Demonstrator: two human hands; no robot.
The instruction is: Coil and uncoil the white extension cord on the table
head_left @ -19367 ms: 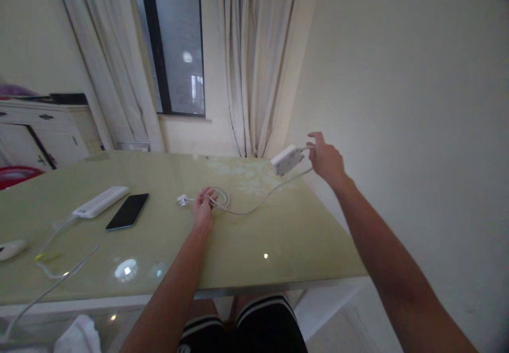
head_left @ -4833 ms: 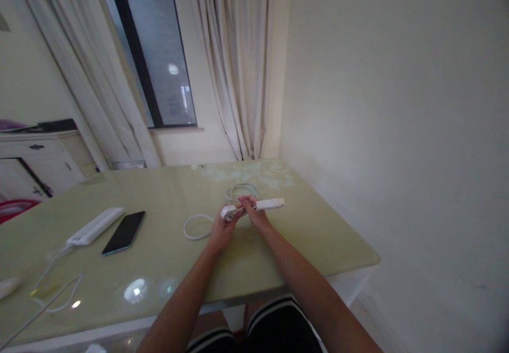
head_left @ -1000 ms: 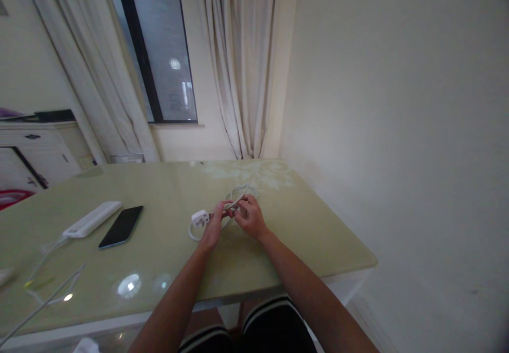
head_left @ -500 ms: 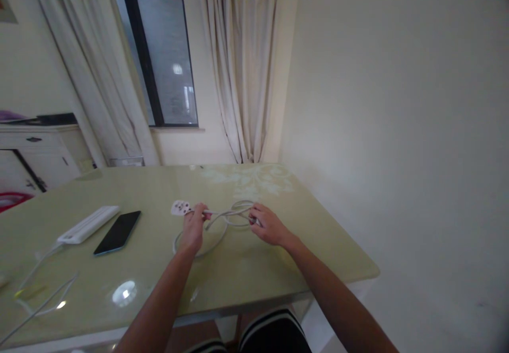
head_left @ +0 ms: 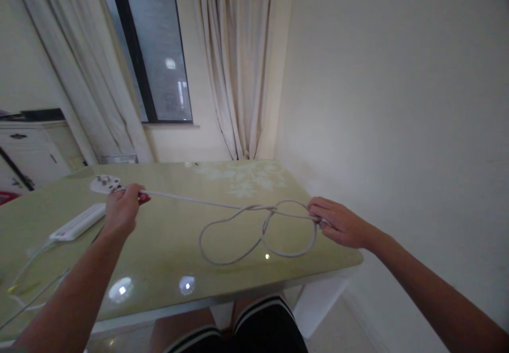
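Note:
My left hand [head_left: 122,208] is closed on a white cable [head_left: 238,226] just behind its white plug [head_left: 104,184], held a little above the far left of the pale green glass table [head_left: 167,257]. My right hand [head_left: 338,223] grips the cable's other end near the table's right edge; what lies under its palm is hidden. Between the two hands the cable runs taut from the plug, then crosses itself into two loose loops lying on the glass.
A white power strip [head_left: 77,221] lies on the table left of my left arm, its thin cords [head_left: 27,279] trailing toward the near left edge. A white cabinet [head_left: 27,149] stands at the left, curtains [head_left: 234,61] and a window behind. A wall [head_left: 397,104] runs close on the right.
My hands have pulled far apart, the left toward the far left with the plug, the right toward the table's right edge. The bunched cable has stretched out into two wide loops.

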